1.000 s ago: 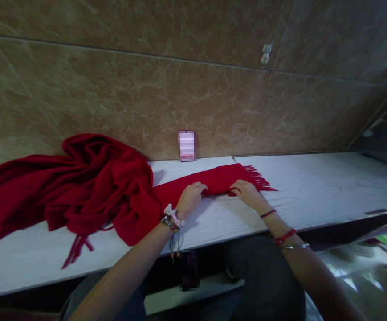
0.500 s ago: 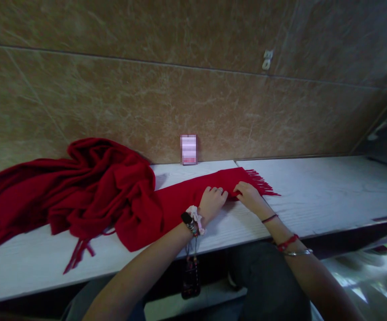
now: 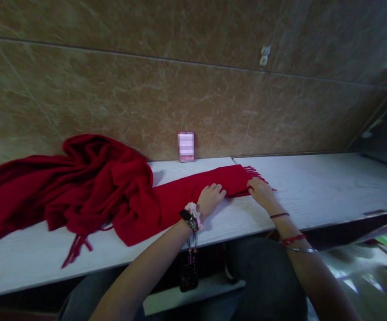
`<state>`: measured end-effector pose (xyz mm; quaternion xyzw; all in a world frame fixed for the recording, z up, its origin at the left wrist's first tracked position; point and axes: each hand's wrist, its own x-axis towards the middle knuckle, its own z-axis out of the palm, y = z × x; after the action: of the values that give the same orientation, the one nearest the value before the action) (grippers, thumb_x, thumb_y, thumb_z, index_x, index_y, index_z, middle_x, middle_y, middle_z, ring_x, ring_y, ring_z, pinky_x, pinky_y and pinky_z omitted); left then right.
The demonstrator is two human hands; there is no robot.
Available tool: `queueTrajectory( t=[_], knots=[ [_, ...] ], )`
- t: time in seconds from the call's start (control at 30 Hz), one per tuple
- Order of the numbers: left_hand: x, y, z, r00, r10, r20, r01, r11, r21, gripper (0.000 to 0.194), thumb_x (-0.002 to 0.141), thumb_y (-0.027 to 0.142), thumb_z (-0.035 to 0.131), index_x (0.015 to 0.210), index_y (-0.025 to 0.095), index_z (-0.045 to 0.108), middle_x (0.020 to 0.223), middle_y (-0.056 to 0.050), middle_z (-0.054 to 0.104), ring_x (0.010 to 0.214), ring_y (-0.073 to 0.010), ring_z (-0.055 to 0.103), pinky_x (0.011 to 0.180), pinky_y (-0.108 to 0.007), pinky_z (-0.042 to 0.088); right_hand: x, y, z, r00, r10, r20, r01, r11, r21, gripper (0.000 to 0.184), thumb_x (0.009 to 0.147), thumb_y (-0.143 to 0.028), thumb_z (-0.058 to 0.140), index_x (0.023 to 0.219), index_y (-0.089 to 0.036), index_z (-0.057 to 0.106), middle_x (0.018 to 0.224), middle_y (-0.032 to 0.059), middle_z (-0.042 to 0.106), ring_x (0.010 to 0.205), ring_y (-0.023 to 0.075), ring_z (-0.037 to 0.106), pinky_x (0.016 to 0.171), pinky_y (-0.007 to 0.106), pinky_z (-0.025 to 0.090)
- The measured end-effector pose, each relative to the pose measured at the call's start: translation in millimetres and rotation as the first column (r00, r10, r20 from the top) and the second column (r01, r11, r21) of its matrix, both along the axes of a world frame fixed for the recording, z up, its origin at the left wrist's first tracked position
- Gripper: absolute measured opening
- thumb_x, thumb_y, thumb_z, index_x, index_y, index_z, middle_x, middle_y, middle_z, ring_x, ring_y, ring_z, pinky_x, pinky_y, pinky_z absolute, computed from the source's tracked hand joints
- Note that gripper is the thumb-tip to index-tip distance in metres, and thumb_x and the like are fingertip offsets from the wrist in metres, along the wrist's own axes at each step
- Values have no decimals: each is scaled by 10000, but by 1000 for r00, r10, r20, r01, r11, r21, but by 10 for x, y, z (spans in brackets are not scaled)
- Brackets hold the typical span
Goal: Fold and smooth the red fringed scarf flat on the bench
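Note:
A red fringed scarf (image 3: 185, 200) lies on a white wood-grain bench top. Its right part is laid out as a flat folded strip, while the left part is a loose, rumpled heap. My left hand (image 3: 210, 199) is on the near edge of the strip, its fingers curled on the cloth and its thumb hidden. Farther right, my right hand (image 3: 261, 191) pinches the near corner beside the fringe (image 3: 251, 170), covering part of the tassels.
A phone (image 3: 186, 146) with a blurred screen leans against the brown tiled wall (image 3: 120, 98) behind the bench top (image 3: 313, 183). Another phone (image 3: 189, 276) hangs by a beaded cord from my left wrist, below the bench edge. A small white fixture (image 3: 264, 55) is on the wall.
My right hand has slid right along the near edge of the scarf to the fringe corner. That edge now lies straighter. My left hand has hardly moved on the cloth.

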<state>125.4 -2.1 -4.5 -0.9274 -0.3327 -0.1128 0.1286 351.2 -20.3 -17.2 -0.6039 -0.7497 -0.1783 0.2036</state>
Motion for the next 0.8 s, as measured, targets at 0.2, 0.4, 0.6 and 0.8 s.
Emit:
queueTrajectory(
  t=[0.2,0.4,0.6,0.8],
  knots=[
    [-46,130,75,997,37,69,-44,994,99,214,888,135,375,1004,158,553,989,-116,544,987,-243,455,742,-347,398,-98,72,59,998,-47,35,43,992,122,188,743,-49,434,729,-195,552,763,74,576,761,201,518,718,291,397],
    [-78,234,-19,997,-49,-62,52,997,49,280,891,149,390,1123,216,532,976,-83,546,948,-214,473,702,-302,399,-116,117,28,993,44,107,-31,992,-119,225,721,-8,418,733,-189,553,779,72,562,755,187,517,684,275,389],
    [-133,168,-4,990,-123,-74,122,992,-11,370,910,174,362,1235,320,463,1025,-57,528,935,-184,502,736,-292,409,-8,76,-17,990,125,-61,-132,983,-129,231,695,-6,401,727,-185,543,794,63,554,772,184,521,719,285,412],
    [-168,122,10,990,-137,9,138,989,-45,365,907,167,370,1219,317,483,1258,-45,448,1126,-201,428,870,-328,390,97,63,-54,934,241,-264,-249,968,2,215,653,-31,420,744,-185,540,848,75,602,847,205,557,792,337,437]
  ],
)
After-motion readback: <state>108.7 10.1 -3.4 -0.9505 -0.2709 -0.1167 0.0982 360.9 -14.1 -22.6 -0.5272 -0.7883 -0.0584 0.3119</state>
